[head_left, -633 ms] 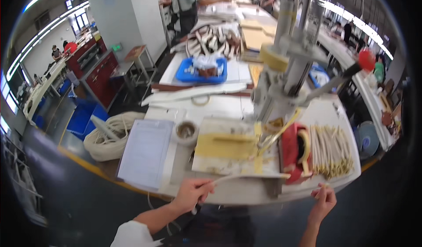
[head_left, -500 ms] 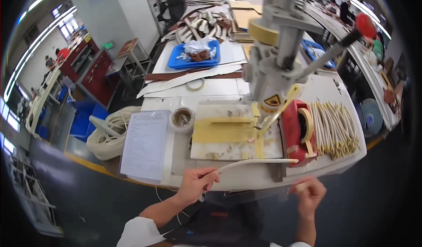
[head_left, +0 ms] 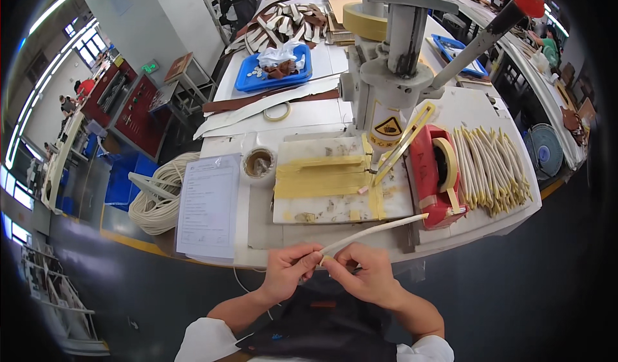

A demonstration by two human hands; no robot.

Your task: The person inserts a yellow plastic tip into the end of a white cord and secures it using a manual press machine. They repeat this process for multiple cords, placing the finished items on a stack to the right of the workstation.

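Head view shows both hands, left hand (head_left: 291,270) and right hand (head_left: 362,273), pinched together on the near end of a pale cord strip (head_left: 373,231) at lower centre, apparently finishing its tip, so the next move likely needs fine fingertip control

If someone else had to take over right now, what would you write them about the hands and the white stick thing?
Left hand: pinching the near end of the white cord.
Right hand: fingers on that same end, beside the left.
The cord's far end lies on the table edge by the red tape dispenser.
Done: a row of similar cords lies right of the dispenser.
Left: this cord is not in the row yet; a coil of cord waits at the left.
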